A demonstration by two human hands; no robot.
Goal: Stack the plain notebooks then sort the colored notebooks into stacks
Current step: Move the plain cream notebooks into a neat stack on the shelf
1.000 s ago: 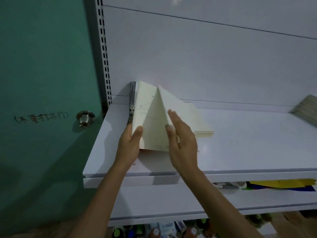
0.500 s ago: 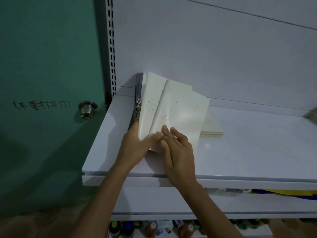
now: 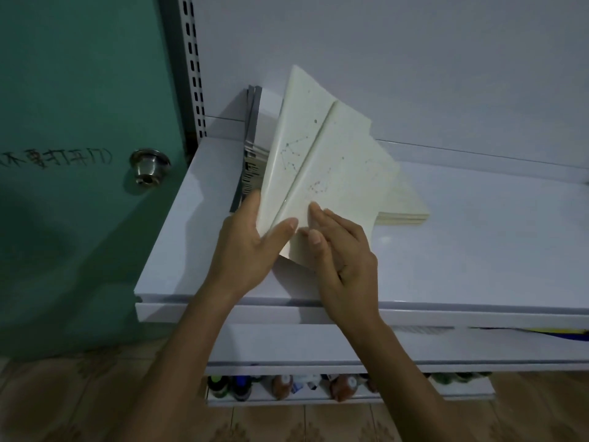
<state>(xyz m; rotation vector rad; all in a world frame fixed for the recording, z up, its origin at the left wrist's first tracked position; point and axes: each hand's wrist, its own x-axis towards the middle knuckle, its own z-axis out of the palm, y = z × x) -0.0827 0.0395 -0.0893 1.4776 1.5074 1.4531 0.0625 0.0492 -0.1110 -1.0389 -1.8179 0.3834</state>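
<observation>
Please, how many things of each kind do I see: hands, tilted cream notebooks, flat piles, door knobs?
Bare hands: 2, left hand and right hand
Tilted cream paper notebooks: 2
Flat pile of cream notebooks: 1
Round metal door knob: 1
Total: 6

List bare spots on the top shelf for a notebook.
Shelf right of the flat cream stack; front strip right of the right hand. Crowded left end: left hand and tilted notebooks beside upright grey notebooks.

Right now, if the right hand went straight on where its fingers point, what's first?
The tilted cream notebook: fingertips of the right hand are on its cover. Past that, probably the thumb of the left hand; depth unclear.
</observation>
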